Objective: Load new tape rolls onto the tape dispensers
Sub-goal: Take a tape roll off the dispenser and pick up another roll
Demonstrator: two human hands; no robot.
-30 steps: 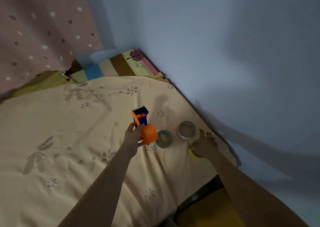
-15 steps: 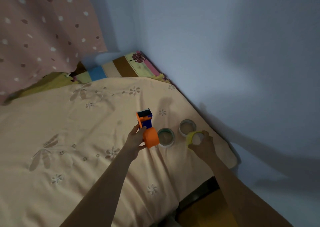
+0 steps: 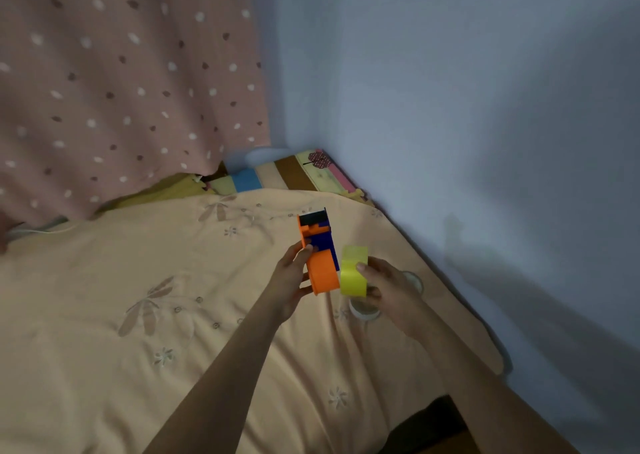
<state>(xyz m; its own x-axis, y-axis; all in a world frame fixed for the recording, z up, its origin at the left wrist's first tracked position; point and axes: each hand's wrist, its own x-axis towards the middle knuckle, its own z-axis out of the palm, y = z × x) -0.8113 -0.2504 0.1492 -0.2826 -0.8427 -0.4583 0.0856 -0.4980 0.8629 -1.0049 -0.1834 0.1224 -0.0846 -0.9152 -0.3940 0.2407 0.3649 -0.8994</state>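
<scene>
Above a bed with a peach floral-embroidered bedspread [image 3: 145, 315], the left hand [image 3: 289, 282] grips an orange and blue plastic tape dispenser [image 3: 320, 252], fingers curled around its round orange hub end, with its black-tipped end pointing away. The right hand [image 3: 384, 289] holds a bright yellow roll of tape [image 3: 353, 273] pinched between thumb and fingers, just beside the dispenser's hub on its right. Two more tape rolls [image 3: 363, 310] lie on the bedspread beneath the right hand, partly hidden. A pink spotted curtain [image 3: 121, 72] hangs behind.
</scene>
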